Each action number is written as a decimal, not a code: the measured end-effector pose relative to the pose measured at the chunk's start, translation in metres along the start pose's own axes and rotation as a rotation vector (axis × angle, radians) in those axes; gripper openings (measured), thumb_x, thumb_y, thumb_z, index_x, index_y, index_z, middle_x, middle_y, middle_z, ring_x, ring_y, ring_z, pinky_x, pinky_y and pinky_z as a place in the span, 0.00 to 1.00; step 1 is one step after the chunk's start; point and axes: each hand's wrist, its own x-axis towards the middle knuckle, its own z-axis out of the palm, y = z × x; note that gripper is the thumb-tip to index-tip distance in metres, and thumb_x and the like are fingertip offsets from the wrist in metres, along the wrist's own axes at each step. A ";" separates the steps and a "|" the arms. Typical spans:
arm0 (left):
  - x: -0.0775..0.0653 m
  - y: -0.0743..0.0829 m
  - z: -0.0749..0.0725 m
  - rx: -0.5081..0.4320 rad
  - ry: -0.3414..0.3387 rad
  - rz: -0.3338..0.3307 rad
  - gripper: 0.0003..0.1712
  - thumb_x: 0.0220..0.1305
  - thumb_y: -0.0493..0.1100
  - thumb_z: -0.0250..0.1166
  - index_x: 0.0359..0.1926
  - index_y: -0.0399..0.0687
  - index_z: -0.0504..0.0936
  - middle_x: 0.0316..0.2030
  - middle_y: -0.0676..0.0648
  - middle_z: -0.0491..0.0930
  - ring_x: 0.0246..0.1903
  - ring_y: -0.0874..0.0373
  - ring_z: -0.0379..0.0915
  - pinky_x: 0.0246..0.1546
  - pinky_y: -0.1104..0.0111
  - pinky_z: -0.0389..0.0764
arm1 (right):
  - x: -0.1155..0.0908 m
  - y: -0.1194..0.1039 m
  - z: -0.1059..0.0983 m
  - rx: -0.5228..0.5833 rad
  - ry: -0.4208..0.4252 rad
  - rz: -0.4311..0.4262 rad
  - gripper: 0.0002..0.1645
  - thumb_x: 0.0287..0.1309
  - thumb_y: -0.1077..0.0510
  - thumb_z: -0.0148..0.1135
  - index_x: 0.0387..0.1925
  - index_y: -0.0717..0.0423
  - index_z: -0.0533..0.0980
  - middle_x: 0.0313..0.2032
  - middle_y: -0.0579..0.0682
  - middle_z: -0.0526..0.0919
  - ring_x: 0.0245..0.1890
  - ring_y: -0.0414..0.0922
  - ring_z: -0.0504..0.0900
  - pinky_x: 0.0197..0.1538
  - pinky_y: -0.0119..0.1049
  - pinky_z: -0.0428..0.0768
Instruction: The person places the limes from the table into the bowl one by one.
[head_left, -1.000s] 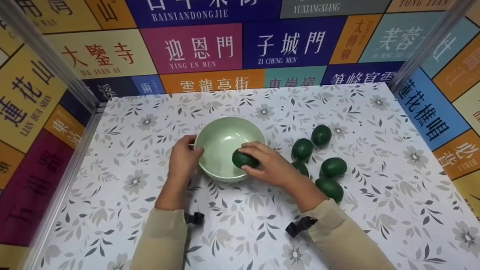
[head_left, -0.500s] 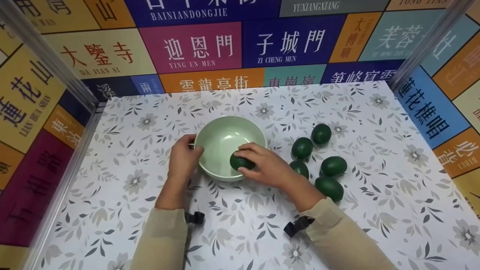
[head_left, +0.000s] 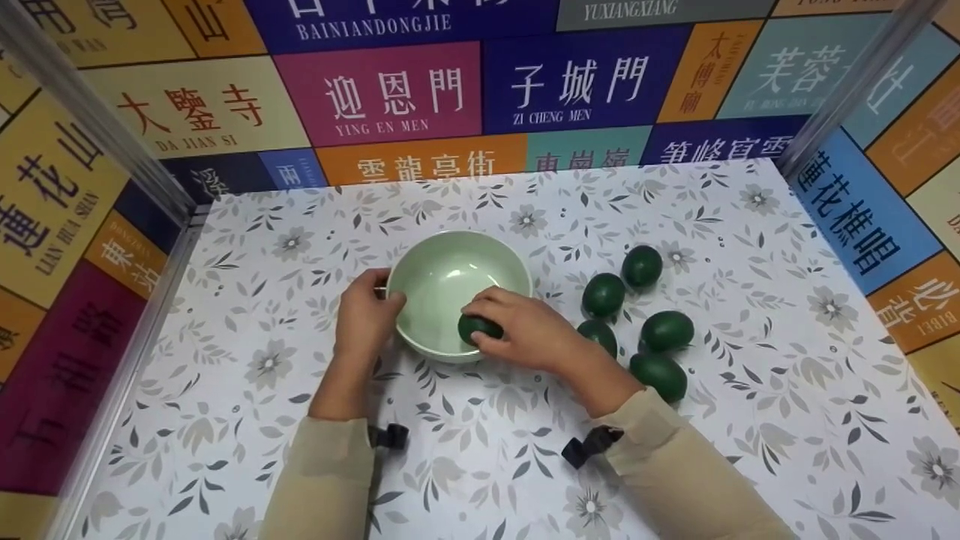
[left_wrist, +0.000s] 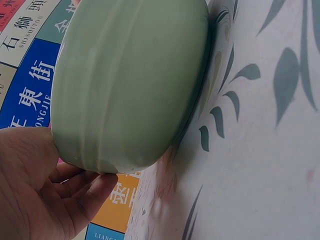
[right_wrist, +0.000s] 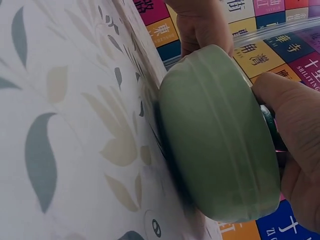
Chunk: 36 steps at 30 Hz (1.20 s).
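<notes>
A pale green bowl (head_left: 442, 259) stands on the patterned table in the head view. My left hand (head_left: 364, 315) grips its left rim, thumb at the inner side and fingers outside. Over the bowl's right front, my right hand (head_left: 529, 330) holds a dark green avocado (head_left: 475, 330) low inside the rim. Whether that avocado touches the bowl's bottom cannot be told. In the left wrist view, the left hand (left_wrist: 45, 185) curls under the bowl's side (left_wrist: 130, 85). From the right wrist, the right hand (right_wrist: 300, 130) is at the rim, and the avocado (right_wrist: 270, 121) is mostly hidden.
Several more avocados lie right of the bowl, among them a far avocado (head_left: 642, 266) and a near avocado (head_left: 658, 376). One avocado (head_left: 598, 337) is partly covered by the right wrist. Colourful lettered panels (head_left: 390, 94) border the white floral tabletop (head_left: 480, 465).
My right hand has moved slightly left and lower into the bowl with the avocado. The left hand keeps its grip on the rim, and the bowl stays in place.
</notes>
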 end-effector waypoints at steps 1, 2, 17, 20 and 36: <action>0.000 0.000 0.000 0.004 0.001 0.001 0.28 0.63 0.40 0.62 0.66 0.46 0.79 0.57 0.46 0.82 0.53 0.52 0.79 0.56 0.59 0.80 | 0.000 0.000 0.001 -0.013 -0.001 0.001 0.22 0.68 0.47 0.62 0.60 0.48 0.80 0.57 0.48 0.82 0.55 0.47 0.83 0.59 0.46 0.82; 0.000 -0.001 0.000 0.006 0.004 0.004 0.29 0.63 0.40 0.62 0.66 0.47 0.79 0.57 0.46 0.82 0.53 0.52 0.79 0.56 0.59 0.80 | 0.001 -0.001 0.002 -0.024 -0.002 0.001 0.22 0.68 0.47 0.62 0.60 0.48 0.80 0.57 0.48 0.82 0.55 0.47 0.83 0.58 0.46 0.83; -0.002 -0.001 0.000 -0.008 0.004 -0.007 0.29 0.62 0.39 0.62 0.66 0.48 0.79 0.57 0.46 0.82 0.52 0.53 0.78 0.55 0.60 0.80 | 0.002 -0.006 0.013 -0.174 0.016 0.013 0.21 0.70 0.51 0.50 0.56 0.42 0.83 0.58 0.45 0.84 0.58 0.47 0.83 0.52 0.50 0.84; -0.001 0.000 0.000 -0.009 0.005 -0.003 0.30 0.62 0.40 0.62 0.66 0.47 0.79 0.57 0.46 0.82 0.52 0.52 0.78 0.56 0.60 0.80 | 0.001 -0.005 0.012 -0.161 0.024 0.007 0.19 0.70 0.51 0.50 0.54 0.42 0.83 0.58 0.45 0.84 0.59 0.47 0.83 0.56 0.49 0.83; 0.000 -0.001 0.001 0.002 0.017 0.033 0.29 0.62 0.39 0.62 0.65 0.45 0.79 0.58 0.45 0.83 0.52 0.52 0.79 0.55 0.59 0.80 | -0.002 0.001 -0.002 -0.042 0.054 0.016 0.16 0.71 0.53 0.58 0.55 0.50 0.83 0.56 0.48 0.84 0.59 0.48 0.81 0.65 0.45 0.79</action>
